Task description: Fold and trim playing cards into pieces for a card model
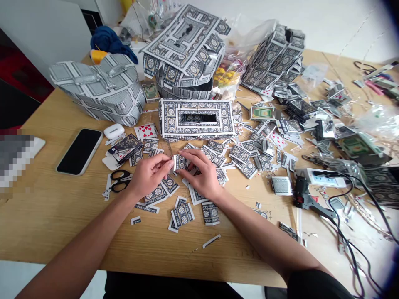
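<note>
Between my two hands is a small playing card piece (181,162), dark-patterned with a white edge. My left hand (152,172) pinches its left end between thumb and fingers. At the other end, my right hand (201,172) grips it with the fingers on top and the thumb below. Several cut and folded playing cards (183,214) lie loose under and around both hands. Just beyond stands a box made of playing cards (197,119), with a dark slot in its top. Black-handled scissors (121,180) lie beside my left wrist, their blades partly hidden.
A phone (80,151) and a white earphone case (114,131) lie at the left. Card-built structures (187,45) and a heart-shaped card basket (99,89) stand behind. A glue gun (308,199), a white power strip (321,177), cables and card scraps crowd the right.
</note>
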`<state>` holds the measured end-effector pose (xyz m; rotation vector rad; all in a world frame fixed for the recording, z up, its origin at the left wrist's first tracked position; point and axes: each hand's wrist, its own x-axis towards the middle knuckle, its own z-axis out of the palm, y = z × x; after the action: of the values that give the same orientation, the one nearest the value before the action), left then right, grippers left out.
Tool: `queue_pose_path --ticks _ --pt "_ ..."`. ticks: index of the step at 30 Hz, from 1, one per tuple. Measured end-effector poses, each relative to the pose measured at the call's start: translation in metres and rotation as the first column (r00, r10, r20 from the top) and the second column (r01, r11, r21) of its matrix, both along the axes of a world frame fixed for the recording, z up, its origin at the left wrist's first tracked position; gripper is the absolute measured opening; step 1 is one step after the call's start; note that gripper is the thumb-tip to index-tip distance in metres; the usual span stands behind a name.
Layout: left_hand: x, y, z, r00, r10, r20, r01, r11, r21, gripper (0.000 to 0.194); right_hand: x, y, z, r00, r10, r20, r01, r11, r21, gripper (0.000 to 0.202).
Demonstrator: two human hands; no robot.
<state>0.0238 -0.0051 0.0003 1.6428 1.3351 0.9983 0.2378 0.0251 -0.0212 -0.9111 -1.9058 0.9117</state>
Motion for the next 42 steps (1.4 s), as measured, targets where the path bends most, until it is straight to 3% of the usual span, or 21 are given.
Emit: queue_pose_path --ticks 4,12,21,30,36,42 --pt "-0.001 -0.001 0.001 0.994 0.017 -0.106 -0.008 0.997 0.08 0.021 0.0 0.0 0.003 1.0 0.003 0.012 -0.004 0.997 0.076 0.05" --pt "-0.001 0.0 -0.002 0.984 0.056 -0.17 -0.028 0.986 0.163 0.018 -0.002 -0.001 0.001 1.0 0.001 0.011 -0.002 0.99 0.138 0.052" --pt "-0.001 -0.002 0.002 0.982 -0.029 -0.188 0.066 0.979 0.194 0.018 -0.003 -0.002 -0.002 0.998 -0.045 0.043 0.035 0.978 0.204 0.048" --pt "-0.003 0.001 -0.006 0.957 0.111 -0.268 -0.021 0.948 0.317 0.012 -0.005 -0.006 0.005 0.997 -0.066 0.025 0.061 0.985 0.164 0.043" --pt "-0.004 0.005 -0.005 0.929 0.268 -0.254 -0.116 0.866 0.487 0.005 -0.003 -0.003 0.012 0.988 -0.152 -0.003 0.152 0.988 0.03 0.036" --pt "-0.008 0.007 -0.007 0.919 0.301 -0.254 -0.116 0.823 0.556 0.009 -0.004 -0.005 0.009 0.985 -0.105 0.138 0.092 0.991 0.1 0.029"
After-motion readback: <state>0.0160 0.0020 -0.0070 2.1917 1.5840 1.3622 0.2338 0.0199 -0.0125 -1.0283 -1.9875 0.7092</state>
